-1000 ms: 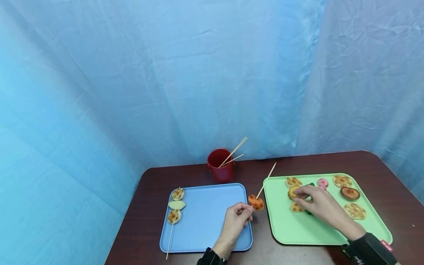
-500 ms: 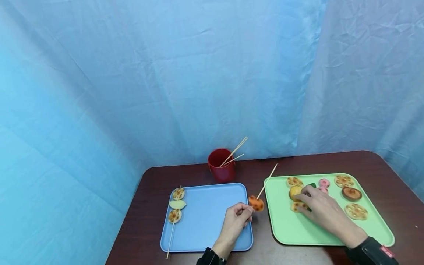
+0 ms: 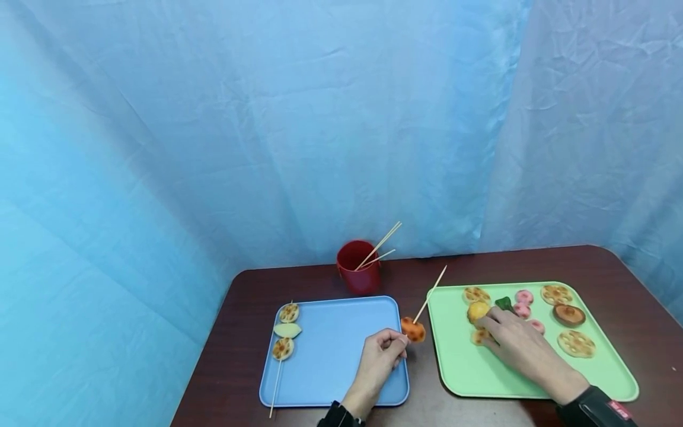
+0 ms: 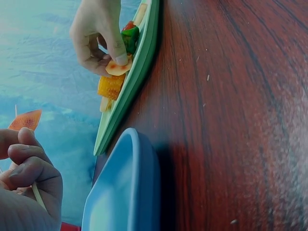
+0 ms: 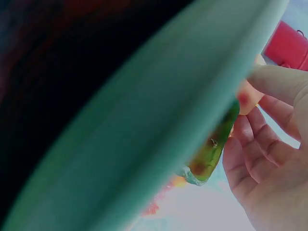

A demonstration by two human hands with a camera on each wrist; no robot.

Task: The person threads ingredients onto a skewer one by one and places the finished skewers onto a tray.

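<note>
My left hand (image 3: 380, 356) pinches a wooden skewer (image 3: 433, 290) that carries one orange-brown grilled-looking piece (image 3: 413, 330); the skewer points up and away to the right. On the green tray (image 3: 453, 376), my right hand (image 3: 523, 350) pinches a pale, brown-spotted food slice (image 4: 118, 68) between thumb and fingers. Beside that slice lies a yellow corn piece (image 4: 110, 87). A dark green pepper piece (image 3: 504, 303) sits just beyond the right fingers. Part of the slice is covered by the fingers in the head view.
On the blue tray (image 3: 341, 344) lies a finished-looking skewer with browned slices (image 3: 283, 349) and a pale green piece (image 3: 287, 330). A red bucket (image 3: 358, 279) with several sticks stands behind. The green tray also bears pink rings (image 3: 523, 309), a mushroom slice (image 3: 568, 315) and lotus-root slices (image 3: 576, 344).
My right hand has come down from near the corn to the browned slice nearer me and pinches it. The left hand keeps holding the skewer in about the same place.
</note>
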